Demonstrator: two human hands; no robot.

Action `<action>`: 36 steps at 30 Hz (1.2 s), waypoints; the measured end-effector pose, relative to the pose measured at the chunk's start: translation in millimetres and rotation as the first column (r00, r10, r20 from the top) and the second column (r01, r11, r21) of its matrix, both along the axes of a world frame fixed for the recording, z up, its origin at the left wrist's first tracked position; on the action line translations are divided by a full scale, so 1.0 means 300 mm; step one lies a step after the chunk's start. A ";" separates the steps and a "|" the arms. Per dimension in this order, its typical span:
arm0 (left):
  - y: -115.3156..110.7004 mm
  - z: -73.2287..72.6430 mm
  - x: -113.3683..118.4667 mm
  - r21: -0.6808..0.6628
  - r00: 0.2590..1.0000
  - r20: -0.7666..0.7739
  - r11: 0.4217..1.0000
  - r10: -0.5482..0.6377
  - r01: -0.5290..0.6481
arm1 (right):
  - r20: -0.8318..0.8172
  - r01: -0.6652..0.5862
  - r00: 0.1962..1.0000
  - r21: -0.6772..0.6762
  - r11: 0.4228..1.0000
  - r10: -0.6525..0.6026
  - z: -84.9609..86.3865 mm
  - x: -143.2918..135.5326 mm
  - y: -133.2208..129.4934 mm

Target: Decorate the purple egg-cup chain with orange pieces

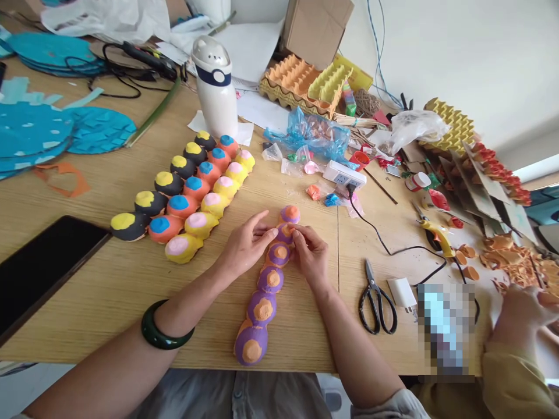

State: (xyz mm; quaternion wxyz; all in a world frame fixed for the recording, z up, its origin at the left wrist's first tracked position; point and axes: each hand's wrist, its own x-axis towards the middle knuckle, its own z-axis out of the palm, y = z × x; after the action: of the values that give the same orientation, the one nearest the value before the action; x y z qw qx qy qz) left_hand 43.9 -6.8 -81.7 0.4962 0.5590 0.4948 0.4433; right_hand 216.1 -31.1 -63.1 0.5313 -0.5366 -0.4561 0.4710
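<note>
1. Purple egg-carton strip (267, 285) lies on the surface (109, 279), long axis running from me toward its far end.
2. My left hand (247, 244) and right hand (311, 251) pinch a far cup from either side, equally near.

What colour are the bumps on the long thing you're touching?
The egg-carton strip is purple with orange tops, seen in the head view.

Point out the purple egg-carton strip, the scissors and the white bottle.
purple egg-carton strip (263, 308), head view, on an orange-topped cup
scissors (376, 302), head view, on the handle
white bottle (217, 99), head view, on the body
</note>
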 end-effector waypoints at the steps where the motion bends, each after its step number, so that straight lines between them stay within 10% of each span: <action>1: 0.000 -0.001 0.003 -0.021 1.000 0.028 1.000 -0.002 0.002 | 0.017 -0.004 1.000 0.020 1.000 0.004 -0.006 -0.003 0.002; 12: -0.040 0.137 0.062 -0.437 0.868 0.486 0.889 0.104 0.138 | 0.120 -0.090 0.990 0.141 0.986 0.074 -0.045 -0.004 -0.017; 27: -0.053 0.154 0.068 -0.487 0.764 0.616 0.855 0.193 0.177 | 0.410 -0.228 0.910 0.382 0.895 0.057 -0.007 0.007 -0.042; 36: -0.057 0.156 0.068 -0.491 0.768 0.609 0.854 0.198 0.169 | -0.020 -0.050 0.998 0.112 0.992 0.052 0.021 -0.007 -0.055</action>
State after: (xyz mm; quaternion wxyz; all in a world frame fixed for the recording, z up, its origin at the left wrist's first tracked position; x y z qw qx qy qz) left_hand 64.3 -23.9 -34.8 0.7626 0.2148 0.4008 0.4601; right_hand 214.0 -47.7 -56.8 0.5534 -0.4888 -0.4892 0.4642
